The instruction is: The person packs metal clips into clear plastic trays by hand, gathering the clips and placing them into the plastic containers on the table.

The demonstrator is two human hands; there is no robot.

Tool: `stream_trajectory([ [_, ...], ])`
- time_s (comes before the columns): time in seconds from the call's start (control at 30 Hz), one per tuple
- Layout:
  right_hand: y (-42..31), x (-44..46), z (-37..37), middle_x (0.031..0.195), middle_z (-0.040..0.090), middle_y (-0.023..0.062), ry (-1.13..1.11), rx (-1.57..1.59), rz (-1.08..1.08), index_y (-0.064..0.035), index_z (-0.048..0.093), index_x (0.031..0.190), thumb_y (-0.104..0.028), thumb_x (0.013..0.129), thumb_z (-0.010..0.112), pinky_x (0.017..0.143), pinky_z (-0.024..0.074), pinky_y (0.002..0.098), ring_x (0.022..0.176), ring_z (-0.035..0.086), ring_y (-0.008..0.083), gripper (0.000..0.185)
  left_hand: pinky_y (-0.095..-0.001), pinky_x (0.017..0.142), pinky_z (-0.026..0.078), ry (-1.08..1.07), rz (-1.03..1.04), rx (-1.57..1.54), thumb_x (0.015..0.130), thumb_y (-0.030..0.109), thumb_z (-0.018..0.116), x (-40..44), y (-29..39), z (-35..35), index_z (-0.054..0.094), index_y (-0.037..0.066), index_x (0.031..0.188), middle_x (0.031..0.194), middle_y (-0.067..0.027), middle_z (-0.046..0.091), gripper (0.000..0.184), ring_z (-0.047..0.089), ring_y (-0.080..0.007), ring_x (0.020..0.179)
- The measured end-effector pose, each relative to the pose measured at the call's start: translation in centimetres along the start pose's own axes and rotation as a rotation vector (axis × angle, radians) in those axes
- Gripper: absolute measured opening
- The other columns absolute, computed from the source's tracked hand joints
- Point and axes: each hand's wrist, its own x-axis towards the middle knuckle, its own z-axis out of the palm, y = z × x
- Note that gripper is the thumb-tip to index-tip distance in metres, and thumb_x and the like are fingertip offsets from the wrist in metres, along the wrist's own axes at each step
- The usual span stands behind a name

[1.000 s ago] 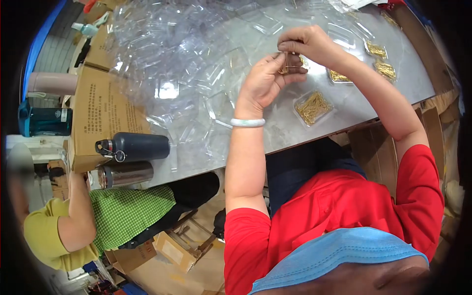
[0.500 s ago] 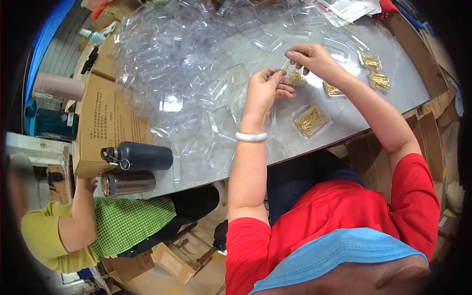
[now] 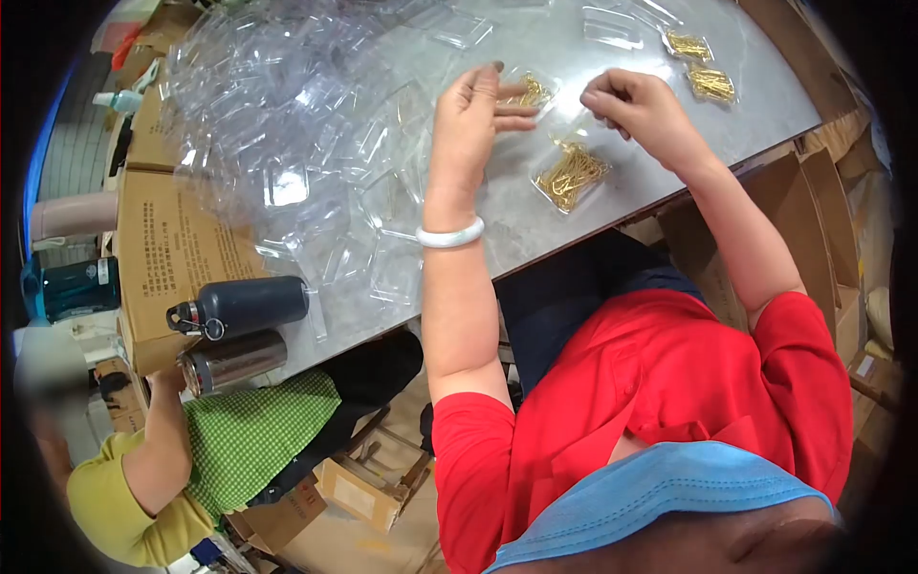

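Note:
My left hand [image 3: 469, 129] is above the table with its fingers stretched out and apart, holding nothing. Just beyond its fingertips is a clear plastic box [image 3: 545, 84] with thin gold-coloured metal pieces [image 3: 528, 93] in it. My right hand [image 3: 639, 113] is closed in a pinch; what lies between its fingertips, if anything, is too small to make out. Below and between the hands, nearer to me, a clear box holds a heap of gold-coloured wire-like pieces [image 3: 572, 178]. Two more filled boxes, one behind [image 3: 688, 45] and one in front [image 3: 711, 83], lie past my right hand.
Many empty clear plastic boxes [image 3: 287, 115] are piled at the left of the grey table [image 3: 488, 230]. A dark bottle [image 3: 253, 304], a metal tumbler [image 3: 239, 362] and a cardboard box [image 3: 172, 258] stand there. A co-worker in a green checked apron [image 3: 258, 430] is at lower left.
My hands were close together over a small piece; now they are apart. My left hand has opened its fingers and my right hand has come nearer to me. The view has shifted too.

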Motion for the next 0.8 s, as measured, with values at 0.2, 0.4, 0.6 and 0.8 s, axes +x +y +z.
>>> stream_trajectory([
  [0.2,1.8,-2.2,1.3,0.070,0.064,0.0032,0.006,-0.020,-0.098,-0.0014,0.069,0.088,-0.021,0.085,0.067,0.058,0.0452,0.0262,0.066,0.057,0.0086,0.020,-0.0355,0.075,0.055,0.156,0.154,0.470,0.098,0.022,0.045,-2.0,1.9,0.0,0.057,-0.007,0.114,0.103,-0.0203,0.065,0.035,0.067,-0.0283,0.088],
  [0.4,1.0,-2.2,2.4,0.068,0.062,0.0039,0.022,-0.076,-0.107,0.0008,0.067,0.086,-0.019,0.085,0.067,0.060,0.0446,0.0261,0.064,0.054,0.0084,0.020,-0.0437,0.090,0.046,0.239,0.321,1.053,0.096,0.016,0.048,-10.0,1.4,3.9,0.061,-0.003,0.112,0.110,-0.0208,0.063,0.029,0.058,-0.0421,0.103],
  [0.6,1.0,-2.4,1.9,0.070,0.064,0.0082,0.013,-0.092,-0.097,0.0000,0.068,0.088,-0.019,0.083,0.067,0.061,0.0461,0.0296,0.064,0.058,0.0142,0.019,-0.0468,0.101,0.037,0.305,0.380,1.066,0.094,0.008,0.046,-13.5,-4.2,5.6,0.056,-0.005,0.117,0.132,-0.0256,0.046,0.028,0.043,-0.0428,0.123],
  [0.8,1.6,-2.4,2.1,0.072,0.065,0.0136,0.023,-0.125,-0.106,-0.0015,0.070,0.088,-0.020,0.082,0.067,0.062,0.0479,0.0328,0.064,0.062,0.0209,0.020,-0.0481,0.102,0.036,0.346,0.462,1.101,0.092,0.004,0.048,-13.8,-5.3,6.2,0.054,-0.007,0.120,0.133,-0.0271,0.045,0.031,0.043,-0.0437,0.125],
])
